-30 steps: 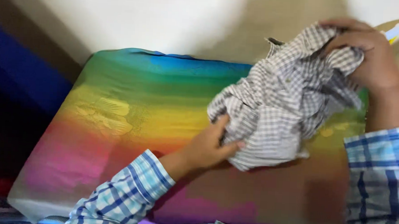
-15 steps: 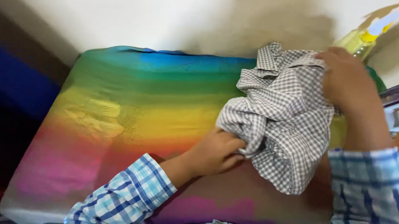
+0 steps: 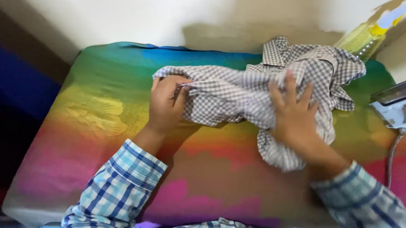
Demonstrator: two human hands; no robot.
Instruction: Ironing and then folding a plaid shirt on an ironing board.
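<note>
Stretched leftward since the earlier frame, the checked shirt is pinched closed-fisted by the left hand and pressed flat-palmed by the right hand; its long axis runs left-right across the rainbow-covered bench.

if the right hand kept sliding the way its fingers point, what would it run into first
The right hand lies flat on the checked shirt, fingers pointing towards the wall. It would probably first meet the bunched collar part of the shirt, then the wall; depth is unclear.

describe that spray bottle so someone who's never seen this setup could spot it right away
Start at the rainbow-coloured padded board against the pale wall. At its far right corner, behind the checked shirt, leans the spray bottle. It is the only see-through yellow thing there, with a white and yellow nozzle.
</note>
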